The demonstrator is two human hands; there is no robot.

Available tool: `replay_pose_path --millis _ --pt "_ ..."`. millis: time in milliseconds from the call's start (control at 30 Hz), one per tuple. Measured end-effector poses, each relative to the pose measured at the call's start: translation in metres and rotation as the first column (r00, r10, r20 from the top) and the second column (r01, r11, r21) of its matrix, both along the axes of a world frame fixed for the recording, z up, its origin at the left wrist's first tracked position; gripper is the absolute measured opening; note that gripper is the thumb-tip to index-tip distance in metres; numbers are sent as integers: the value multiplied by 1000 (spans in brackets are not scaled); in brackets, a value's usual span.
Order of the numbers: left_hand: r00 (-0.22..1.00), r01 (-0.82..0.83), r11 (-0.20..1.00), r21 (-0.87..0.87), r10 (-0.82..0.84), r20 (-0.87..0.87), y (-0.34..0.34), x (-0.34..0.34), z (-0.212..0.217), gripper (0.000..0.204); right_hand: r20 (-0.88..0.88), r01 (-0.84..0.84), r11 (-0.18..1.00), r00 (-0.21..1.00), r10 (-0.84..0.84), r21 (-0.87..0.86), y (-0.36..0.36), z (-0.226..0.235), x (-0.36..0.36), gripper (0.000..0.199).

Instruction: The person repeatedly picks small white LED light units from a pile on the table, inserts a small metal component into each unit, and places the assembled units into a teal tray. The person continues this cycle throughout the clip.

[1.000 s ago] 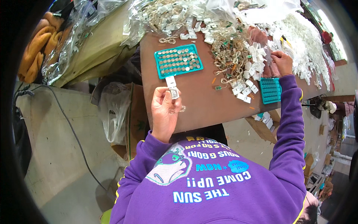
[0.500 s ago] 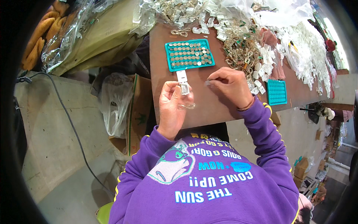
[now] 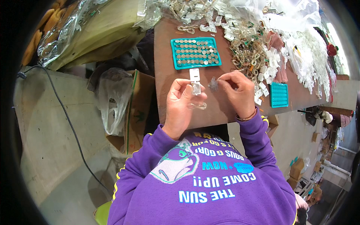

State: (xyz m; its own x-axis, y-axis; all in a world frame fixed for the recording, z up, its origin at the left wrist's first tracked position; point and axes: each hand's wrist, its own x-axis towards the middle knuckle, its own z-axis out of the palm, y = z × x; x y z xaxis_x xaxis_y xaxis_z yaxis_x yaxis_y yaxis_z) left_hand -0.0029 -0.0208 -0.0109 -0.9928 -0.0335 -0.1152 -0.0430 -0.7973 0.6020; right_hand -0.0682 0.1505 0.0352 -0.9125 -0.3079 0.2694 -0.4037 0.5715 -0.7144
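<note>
Fingers of the left hand [image 3: 183, 103] are curled around a small white case [image 3: 195, 83], holding it up over the brown table [image 3: 165, 56]. Close beside it, the right hand [image 3: 236, 92] pinches a tiny clear piece [image 3: 213, 84] between its fingertips. Just past the case lies a teal tray [image 3: 195, 52], flat and square-edged, full of small round silver cells in rows. A smaller teal tray [image 3: 279, 95] sits to the right, near the table edge. Behind and right of the hands is a big heap of white cases and gold chains [image 3: 251, 52]. A clear ring [image 3: 197, 106] lies under the left hand. The bare brown part around the hands gives some room; the table's near edge is right at the wrists. A box with a plastic bag [image 3: 112, 101] stands left of the table. One second ago the right hand was far off by the heap; now it is next to the case.
</note>
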Motion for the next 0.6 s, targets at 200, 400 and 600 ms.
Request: replay_pose_path --millis 200,400,600 --pt "1000 -17 1000 -17 17 -9 2 -1 -2 19 9 -79 994 997 78 74 -7 4 4 13" --pt "1000 -15 999 -51 14 -13 3 -2 0 14 -124 35 994 992 -22 102 4 9 -13 8" --pt "1000 -15 999 -35 16 8 4 -1 2 11 -253 55 954 967 23 296 8 -10 -61 9"
